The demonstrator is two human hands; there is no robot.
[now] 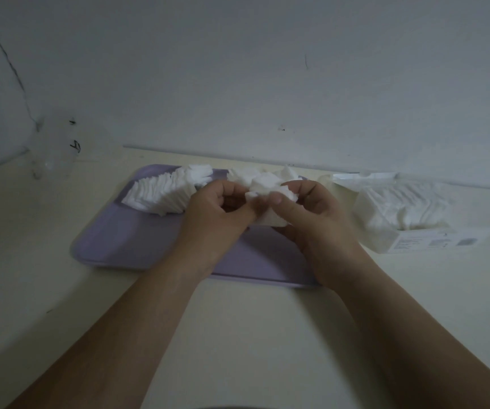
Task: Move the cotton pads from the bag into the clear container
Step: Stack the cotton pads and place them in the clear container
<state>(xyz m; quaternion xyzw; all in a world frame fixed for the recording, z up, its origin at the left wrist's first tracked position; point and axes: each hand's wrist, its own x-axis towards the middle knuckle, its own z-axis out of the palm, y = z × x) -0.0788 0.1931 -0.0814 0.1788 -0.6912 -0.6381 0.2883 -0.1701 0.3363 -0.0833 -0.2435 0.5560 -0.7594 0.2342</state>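
Over one tray (137, 240), left hand (217, 214) and right hand (314, 219) grip one pad clump (263, 184).

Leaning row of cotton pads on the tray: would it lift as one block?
Probably not. The row of pads looks like loose separate sheets slumped sideways, so it would likely fan apart. They are likely light and soft: the bunch pinched by the left hand and right hand sits ragged and uneven.
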